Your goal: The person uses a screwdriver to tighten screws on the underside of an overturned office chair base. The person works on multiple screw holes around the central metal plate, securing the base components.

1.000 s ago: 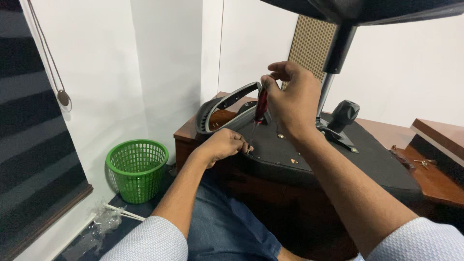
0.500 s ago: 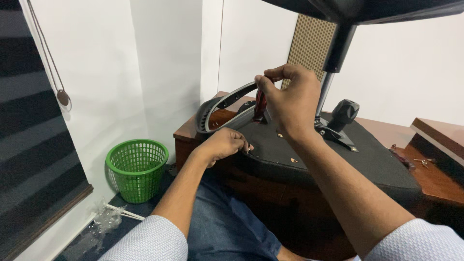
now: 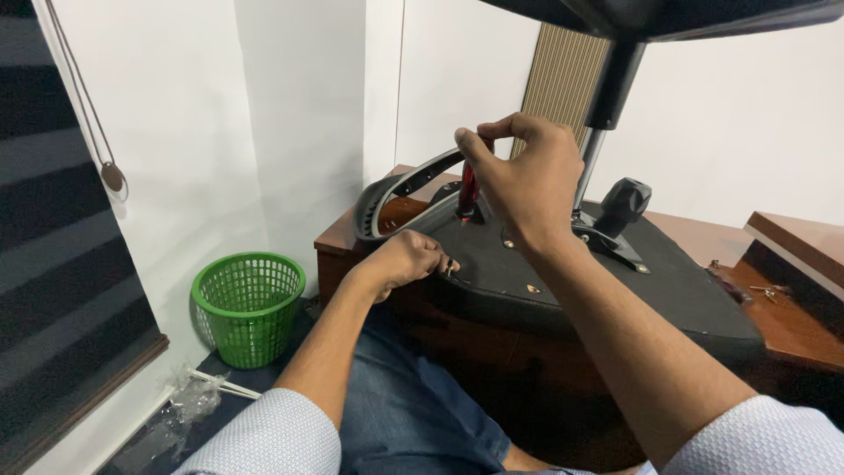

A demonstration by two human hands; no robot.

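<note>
Looking down from head height, the view showed a person seated at a dark wooden tabletop [image 3: 791, 330] on which an upturned black office-chair seat [image 3: 615, 281] lay with its underside facing up. The right hand [image 3: 527, 180] was raised over the near end of the seat, fingers curled closed around the red and black handle of a screwdriver [image 3: 468, 189], which stood nearly upright with its tip down on the seat's underside. The left hand [image 3: 406, 261] rested lower, at the seat's front edge, loosely closed with fingertips pinched on something small and metallic; what it was could not be told. A curved black armrest [image 3: 396, 189] arched up from the far left of the seat, and a black lever [image 3: 622, 204] and a metal column [image 3: 589, 167] rose behind the right hand. A few loose screws [image 3: 769, 292] lay on the tabletop to the right. On the floor to the left stood a green plastic basket [image 3: 249, 303] beside a white wall, with crumpled clear plastic wrap [image 3: 189, 405] near it. Blue jeans [image 3: 413, 413] and pale shirt sleeves were visible below.
</note>
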